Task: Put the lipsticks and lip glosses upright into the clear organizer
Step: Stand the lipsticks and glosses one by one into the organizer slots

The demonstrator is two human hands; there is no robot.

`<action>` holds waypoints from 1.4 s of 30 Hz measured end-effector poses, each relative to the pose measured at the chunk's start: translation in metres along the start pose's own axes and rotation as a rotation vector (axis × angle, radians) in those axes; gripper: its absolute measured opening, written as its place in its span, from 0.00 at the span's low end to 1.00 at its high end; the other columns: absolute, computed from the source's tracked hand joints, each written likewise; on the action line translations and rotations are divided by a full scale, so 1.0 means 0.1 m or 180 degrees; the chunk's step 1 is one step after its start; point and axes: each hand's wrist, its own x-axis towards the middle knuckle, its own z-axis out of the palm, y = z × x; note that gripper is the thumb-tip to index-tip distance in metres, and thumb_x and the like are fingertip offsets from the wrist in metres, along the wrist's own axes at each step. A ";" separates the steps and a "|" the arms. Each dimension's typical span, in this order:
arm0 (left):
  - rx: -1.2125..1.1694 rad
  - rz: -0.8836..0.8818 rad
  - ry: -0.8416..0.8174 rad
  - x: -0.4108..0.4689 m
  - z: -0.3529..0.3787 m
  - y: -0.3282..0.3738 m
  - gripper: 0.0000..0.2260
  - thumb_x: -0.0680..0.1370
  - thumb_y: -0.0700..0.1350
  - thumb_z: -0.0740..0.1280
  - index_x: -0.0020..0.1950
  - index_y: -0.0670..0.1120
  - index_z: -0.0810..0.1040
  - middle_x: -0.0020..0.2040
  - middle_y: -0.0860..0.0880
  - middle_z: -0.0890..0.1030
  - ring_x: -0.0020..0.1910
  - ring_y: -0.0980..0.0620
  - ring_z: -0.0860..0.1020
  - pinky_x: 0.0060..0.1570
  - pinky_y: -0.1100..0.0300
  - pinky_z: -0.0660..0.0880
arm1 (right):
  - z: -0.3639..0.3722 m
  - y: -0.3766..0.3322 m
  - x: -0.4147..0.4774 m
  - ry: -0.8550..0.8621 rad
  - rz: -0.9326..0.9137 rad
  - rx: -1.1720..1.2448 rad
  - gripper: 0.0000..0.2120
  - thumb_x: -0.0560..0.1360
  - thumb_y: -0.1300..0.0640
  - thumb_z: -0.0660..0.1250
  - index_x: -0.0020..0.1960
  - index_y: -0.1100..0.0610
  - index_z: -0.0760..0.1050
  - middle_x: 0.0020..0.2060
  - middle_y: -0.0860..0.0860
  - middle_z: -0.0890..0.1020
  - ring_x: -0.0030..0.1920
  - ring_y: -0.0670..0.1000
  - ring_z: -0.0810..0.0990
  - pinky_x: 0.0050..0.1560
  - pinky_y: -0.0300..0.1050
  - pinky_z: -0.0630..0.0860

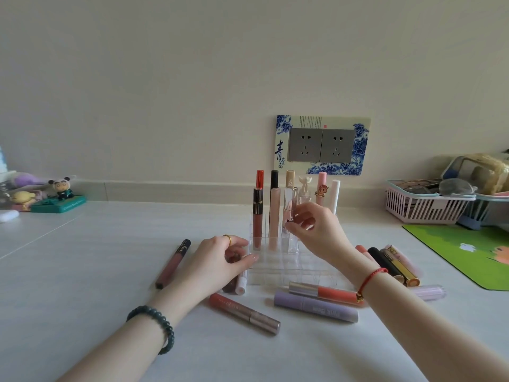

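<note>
The clear organizer point(278, 267) stands mid-table with several tubes upright in its back rows, among them a red-capped brown gloss point(258, 216) and a pale pink tube point(274, 219). My right hand point(316, 230) pinches a clear, silver-topped gloss point(290, 198) that stands in the organizer. My left hand point(220, 261) is curled over two short tubes point(237, 283) at the organizer's left corner, fingertips touching its wall. Lying flat on the table are a mauve gloss point(173, 264), a coral tube point(243, 312), a lilac tube point(316, 310), a coral gloss point(326, 294) and black-and-gold lipsticks point(394, 267).
A pink basket point(424, 209) full of items sits at the back right, with a green mat point(468, 257) in front of it. Small figurines point(56, 197) stand at the back left. A double wall socket point(321, 146) is behind the organizer.
</note>
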 end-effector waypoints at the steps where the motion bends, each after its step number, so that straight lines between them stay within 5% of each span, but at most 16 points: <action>1: 0.0013 -0.0002 -0.0003 0.00 0.00 0.00 0.19 0.71 0.55 0.68 0.60 0.50 0.76 0.44 0.60 0.78 0.50 0.61 0.77 0.53 0.63 0.74 | 0.01 0.00 0.00 0.0007 0.0005 0.0007 0.11 0.70 0.60 0.69 0.52 0.59 0.74 0.40 0.48 0.77 0.36 0.40 0.74 0.37 0.29 0.71; 14: -0.0012 -0.0028 -0.0013 0.00 0.00 0.01 0.18 0.72 0.54 0.69 0.60 0.49 0.76 0.41 0.62 0.77 0.49 0.60 0.77 0.50 0.66 0.72 | 0.02 -0.04 -0.02 0.0413 0.0041 0.0190 0.12 0.70 0.53 0.70 0.50 0.56 0.73 0.38 0.48 0.78 0.37 0.45 0.76 0.38 0.32 0.72; 20: 0.0027 -0.0035 -0.0001 0.00 0.00 0.00 0.18 0.71 0.55 0.69 0.58 0.51 0.77 0.41 0.63 0.77 0.41 0.66 0.74 0.49 0.66 0.72 | 0.02 -0.05 0.02 0.0480 0.0015 0.0120 0.10 0.72 0.54 0.67 0.50 0.58 0.75 0.34 0.44 0.75 0.35 0.40 0.74 0.36 0.29 0.70; 34: 0.0048 -0.0081 -0.0078 0.00 0.00 -0.01 0.19 0.71 0.56 0.69 0.59 0.51 0.76 0.44 0.60 0.79 0.50 0.60 0.77 0.55 0.60 0.74 | -0.02 -0.01 0.04 0.0406 0.0003 0.0131 0.12 0.71 0.55 0.68 0.52 0.60 0.77 0.39 0.50 0.80 0.40 0.47 0.78 0.45 0.39 0.76; 42: 0.0184 0.0117 0.0104 -0.01 -0.08 0.04 0.18 0.72 0.55 0.68 0.59 0.51 0.76 0.41 0.63 0.76 0.50 0.58 0.76 0.45 0.68 0.69 | -0.10 0.01 0.01 0.0400 -0.0044 0.0005 0.12 0.70 0.55 0.70 0.51 0.59 0.77 0.39 0.50 0.79 0.36 0.45 0.76 0.40 0.30 0.72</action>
